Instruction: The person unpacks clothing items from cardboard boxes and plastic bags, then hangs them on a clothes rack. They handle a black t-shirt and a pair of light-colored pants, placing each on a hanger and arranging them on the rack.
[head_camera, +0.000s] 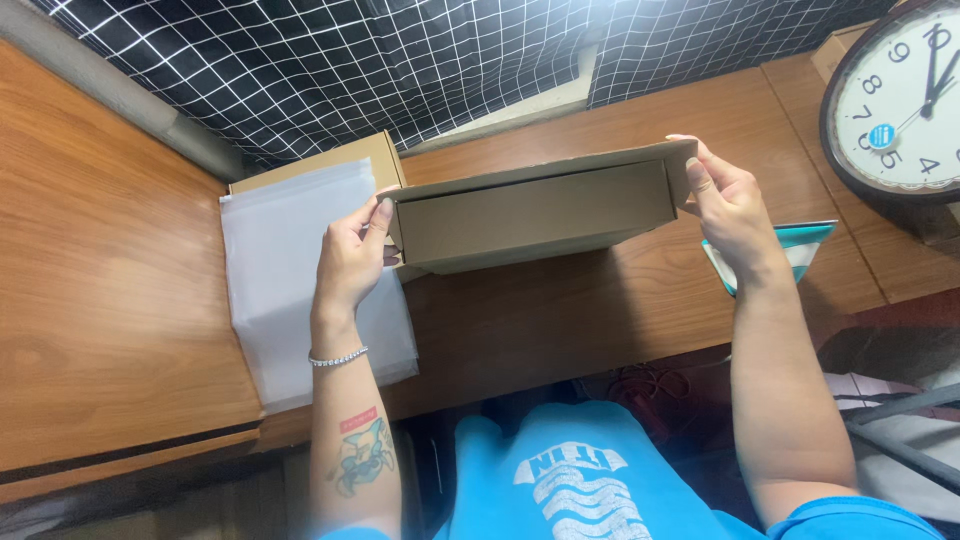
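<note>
Holding flat brown cardboard mailer box (535, 215) above wooden desk (560, 310), w/ left hand (352, 255) & right hand (728, 205) each clenched on an end. White plastic sleeves (290, 270) lie left of box; wall clock (900, 95) to its right.

We hold a flat brown cardboard box (535, 212) by its 2 ends above the wooden tabletop (560, 310), its open side tilted toward us. Our left hand (352, 257) pinches the box's left end, our right hand (728, 208) its right end. Left of the box lies a stack of white bags (290, 270); right of it stands a round clock (895, 95).
</note>
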